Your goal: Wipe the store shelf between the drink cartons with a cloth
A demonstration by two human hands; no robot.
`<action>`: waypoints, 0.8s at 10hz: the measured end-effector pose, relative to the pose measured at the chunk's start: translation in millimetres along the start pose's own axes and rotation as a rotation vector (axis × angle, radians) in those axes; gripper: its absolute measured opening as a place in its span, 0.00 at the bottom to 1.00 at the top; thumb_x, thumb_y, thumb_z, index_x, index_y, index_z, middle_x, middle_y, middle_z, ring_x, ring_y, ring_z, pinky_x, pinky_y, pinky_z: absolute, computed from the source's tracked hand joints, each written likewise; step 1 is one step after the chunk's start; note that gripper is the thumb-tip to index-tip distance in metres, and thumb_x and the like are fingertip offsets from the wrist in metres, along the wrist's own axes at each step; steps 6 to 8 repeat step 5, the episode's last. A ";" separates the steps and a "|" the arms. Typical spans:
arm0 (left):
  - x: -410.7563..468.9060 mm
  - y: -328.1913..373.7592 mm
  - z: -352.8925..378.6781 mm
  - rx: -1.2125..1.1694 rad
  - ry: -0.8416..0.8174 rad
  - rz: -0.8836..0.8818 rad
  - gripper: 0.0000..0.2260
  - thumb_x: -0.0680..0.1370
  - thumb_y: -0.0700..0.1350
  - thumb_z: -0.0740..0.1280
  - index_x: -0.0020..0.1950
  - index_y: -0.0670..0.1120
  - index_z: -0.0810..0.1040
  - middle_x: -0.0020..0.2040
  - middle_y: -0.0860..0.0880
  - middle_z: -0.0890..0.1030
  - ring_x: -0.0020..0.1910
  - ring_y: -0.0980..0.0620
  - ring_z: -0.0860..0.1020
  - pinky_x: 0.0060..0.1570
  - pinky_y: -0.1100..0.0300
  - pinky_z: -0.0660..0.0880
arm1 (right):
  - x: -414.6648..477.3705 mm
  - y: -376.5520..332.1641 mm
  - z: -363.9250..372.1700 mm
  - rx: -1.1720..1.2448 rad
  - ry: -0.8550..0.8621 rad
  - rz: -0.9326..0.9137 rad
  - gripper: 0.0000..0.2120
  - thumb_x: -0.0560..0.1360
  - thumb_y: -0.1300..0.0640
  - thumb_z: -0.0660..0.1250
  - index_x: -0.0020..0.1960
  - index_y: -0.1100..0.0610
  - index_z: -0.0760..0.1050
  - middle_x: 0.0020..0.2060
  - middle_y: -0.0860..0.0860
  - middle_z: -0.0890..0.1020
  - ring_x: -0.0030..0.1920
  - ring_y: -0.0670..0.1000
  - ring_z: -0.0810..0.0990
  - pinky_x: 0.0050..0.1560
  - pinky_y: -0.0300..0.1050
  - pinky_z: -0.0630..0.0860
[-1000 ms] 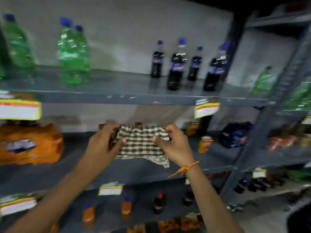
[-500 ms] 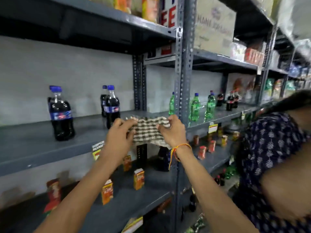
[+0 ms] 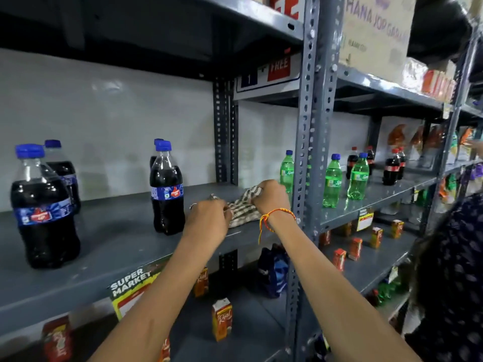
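Observation:
A checked green-and-white cloth (image 3: 241,207) lies bunched on the grey metal shelf (image 3: 112,231), near its front edge beside the upright post. My left hand (image 3: 207,223) grips the cloth's near left part. My right hand (image 3: 270,195), with an orange thread band at the wrist, grips its right end. Small drink cartons (image 3: 222,318) stand spaced out on the shelf below, with more cartons (image 3: 355,248) further right.
Dark cola bottles (image 3: 167,189) stand just left of my left hand, others (image 3: 44,207) at far left. Green bottles (image 3: 333,180) stand right of the perforated post (image 3: 307,152). Another person in dark patterned clothing (image 3: 449,270) is at the right. A price tag (image 3: 130,288) hangs below.
The camera view swung right and upward along the shelves. Both hands moved forward and brought the stretched-out cloth down onto the bottle shelf, where it now lies bunched.

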State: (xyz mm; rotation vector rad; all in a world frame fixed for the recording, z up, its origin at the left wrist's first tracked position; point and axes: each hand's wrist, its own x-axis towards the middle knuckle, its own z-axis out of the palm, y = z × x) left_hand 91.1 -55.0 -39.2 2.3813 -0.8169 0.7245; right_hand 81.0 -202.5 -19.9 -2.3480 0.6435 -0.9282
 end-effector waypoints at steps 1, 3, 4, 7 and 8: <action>-4.5 4.5 4.0 0.296 -0.004 0.006 0.09 0.79 0.46 0.60 0.52 0.46 0.79 0.51 0.42 0.76 0.52 0.42 0.73 0.40 0.53 0.71 | -2.8 4.2 11.2 -0.133 0.064 -0.037 0.08 0.70 0.64 0.66 0.49 0.60 0.79 0.46 0.60 0.84 0.48 0.61 0.81 0.46 0.51 0.80; -32.5 16.6 -17.6 0.301 0.154 0.012 0.08 0.78 0.43 0.62 0.55 0.47 0.76 0.52 0.44 0.78 0.48 0.43 0.78 0.37 0.54 0.74 | -42.7 -6.9 4.0 -0.046 0.273 -0.198 0.12 0.73 0.59 0.65 0.56 0.55 0.77 0.54 0.56 0.82 0.57 0.61 0.74 0.55 0.57 0.73; -71.8 11.1 -57.9 0.123 0.262 0.065 0.08 0.78 0.46 0.61 0.55 0.47 0.76 0.48 0.45 0.81 0.43 0.42 0.79 0.35 0.52 0.77 | -92.3 -29.8 -2.2 0.330 0.260 -0.355 0.05 0.72 0.61 0.68 0.46 0.58 0.81 0.44 0.57 0.85 0.46 0.57 0.80 0.49 0.53 0.79; -114.2 0.3 -101.3 0.103 0.365 0.084 0.09 0.77 0.46 0.63 0.56 0.46 0.77 0.48 0.44 0.83 0.43 0.41 0.80 0.35 0.51 0.77 | -165.0 -54.2 -16.2 0.726 0.067 -0.395 0.04 0.71 0.64 0.71 0.43 0.56 0.82 0.35 0.46 0.84 0.36 0.38 0.80 0.40 0.29 0.76; -114.2 0.3 -101.3 0.103 0.365 0.084 0.09 0.77 0.46 0.63 0.56 0.46 0.77 0.48 0.44 0.83 0.43 0.41 0.80 0.35 0.51 0.77 | -165.0 -54.2 -16.2 0.726 0.067 -0.395 0.04 0.71 0.64 0.71 0.43 0.56 0.82 0.35 0.46 0.84 0.36 0.38 0.80 0.40 0.29 0.76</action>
